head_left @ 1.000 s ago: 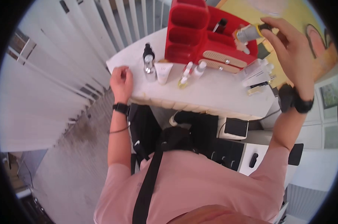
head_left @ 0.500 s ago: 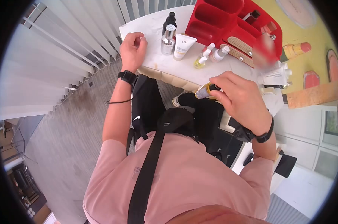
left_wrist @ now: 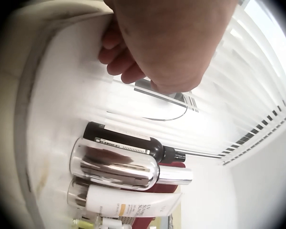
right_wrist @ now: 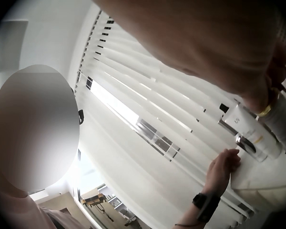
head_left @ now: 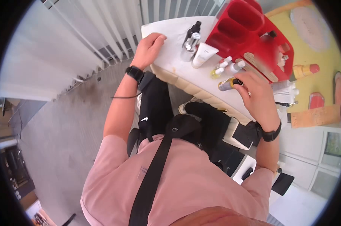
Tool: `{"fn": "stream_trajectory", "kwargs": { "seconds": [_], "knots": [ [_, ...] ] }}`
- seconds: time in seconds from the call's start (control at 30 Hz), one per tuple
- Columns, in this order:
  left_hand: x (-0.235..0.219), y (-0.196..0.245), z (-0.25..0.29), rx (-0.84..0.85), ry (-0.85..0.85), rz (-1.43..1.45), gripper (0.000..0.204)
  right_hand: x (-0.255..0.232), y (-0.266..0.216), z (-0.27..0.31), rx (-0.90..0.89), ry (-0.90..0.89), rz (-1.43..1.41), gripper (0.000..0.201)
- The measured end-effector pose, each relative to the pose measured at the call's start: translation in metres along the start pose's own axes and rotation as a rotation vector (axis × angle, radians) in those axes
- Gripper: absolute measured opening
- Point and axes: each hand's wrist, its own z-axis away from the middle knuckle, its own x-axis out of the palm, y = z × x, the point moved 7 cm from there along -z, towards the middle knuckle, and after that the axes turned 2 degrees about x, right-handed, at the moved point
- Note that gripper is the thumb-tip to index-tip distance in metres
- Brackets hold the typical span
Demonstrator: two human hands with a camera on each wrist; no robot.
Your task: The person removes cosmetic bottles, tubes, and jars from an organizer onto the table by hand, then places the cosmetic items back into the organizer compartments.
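Observation:
My right hand (head_left: 258, 98) pinches the black cap of a small bottle (head_left: 226, 85) with a gold collar and a greyish body. It holds the bottle tilted on its side over the front edge of the white table (head_left: 172, 49). Just behind it stand a small yellow bottle (head_left: 215, 72) and a small white-capped bottle (head_left: 236, 67). My left hand (head_left: 149, 49) rests at the table's left end, fingers loosely curled around nothing. To its right are a black spray bottle (left_wrist: 128, 136), a silver bottle (left_wrist: 117, 164) and a white tube (head_left: 205, 54) marked UV.
A red organizer (head_left: 249, 42) with compartments and small drawers stands at the back of the table. White tubes (head_left: 285, 92) lie at the right end. A yellow board (head_left: 309, 49) with cosmetic pictures is beyond them. Vertical blinds (head_left: 99, 26) hang at the left.
My right hand has brought the bottle from above the organizer's right side down toward me, then to the table's front edge by the small bottles. The left hand stays resting on the table.

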Motion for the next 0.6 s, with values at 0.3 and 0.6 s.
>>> {"fn": "stream_trajectory", "kwargs": {
  "seconds": [0.3,0.6],
  "knots": [
    [0.014,0.018,0.005,0.155,0.089,-0.118,0.018,-0.035,0.039,-0.016,0.046,0.13,0.136,0.024],
    [0.015,0.009,0.005,0.131,0.099,-0.141,0.018,-0.047,0.048,-0.02,0.131,0.1,-0.039,0.028]
  ]
}}
